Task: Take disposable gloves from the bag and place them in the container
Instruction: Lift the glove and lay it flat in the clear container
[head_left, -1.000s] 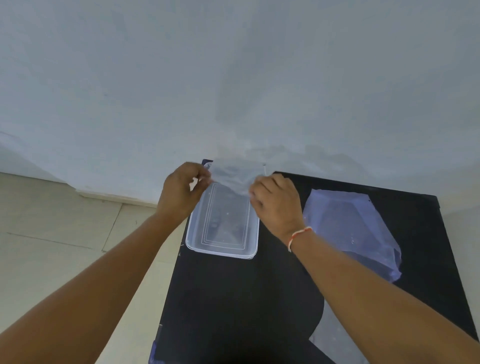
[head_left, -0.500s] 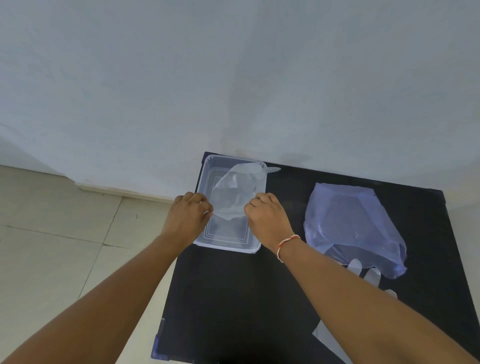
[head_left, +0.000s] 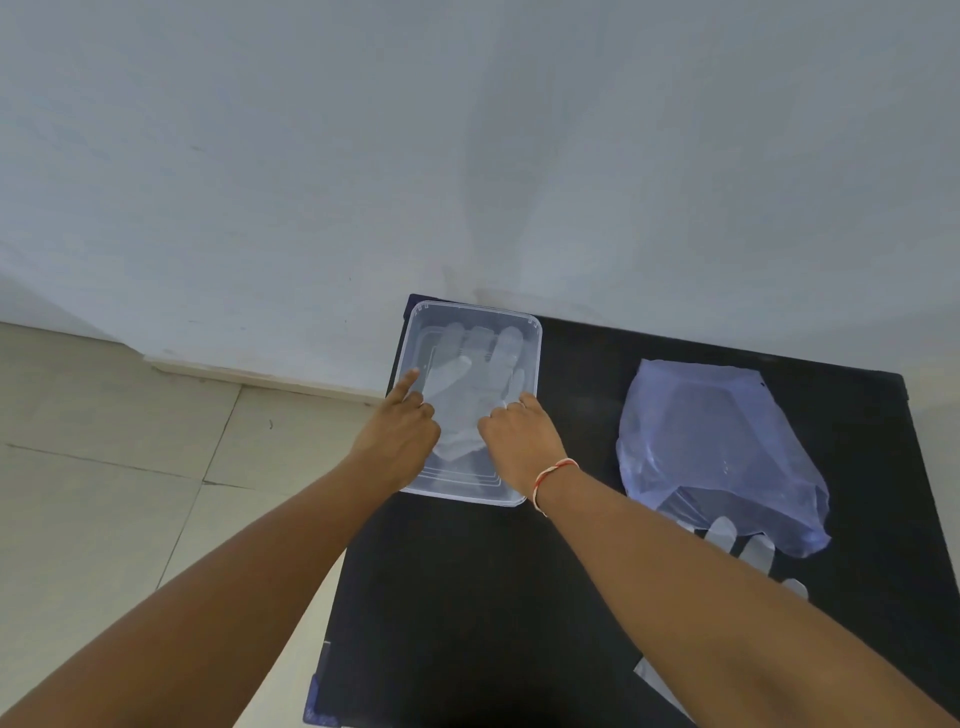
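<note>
A clear plastic container (head_left: 538, 338) stands at the far left corner of the black table (head_left: 467, 597). A translucent disposable glove (head_left: 467, 389) lies flat inside it, fingers pointing to the wall. My left hand (head_left: 400, 434) rests at the glove's left side, index finger stretched out along the container's rim and the other fingers curled. My right hand (head_left: 519, 441) sits at the glove's right side, fingertips pinched at its edge. The bluish plastic bag (head_left: 717, 447) lies to the right on the table.
Another glove (head_left: 748, 551) sticks out from under the bag's near end, partly hidden by my right forearm. A pale wall (head_left: 467, 156) rises directly behind the table. Tiled floor (head_left: 104, 493) lies to the left, below the table's edge.
Both hands came down with the glove from above the container; it now lies spread flat inside. My left index finger has straightened out.
</note>
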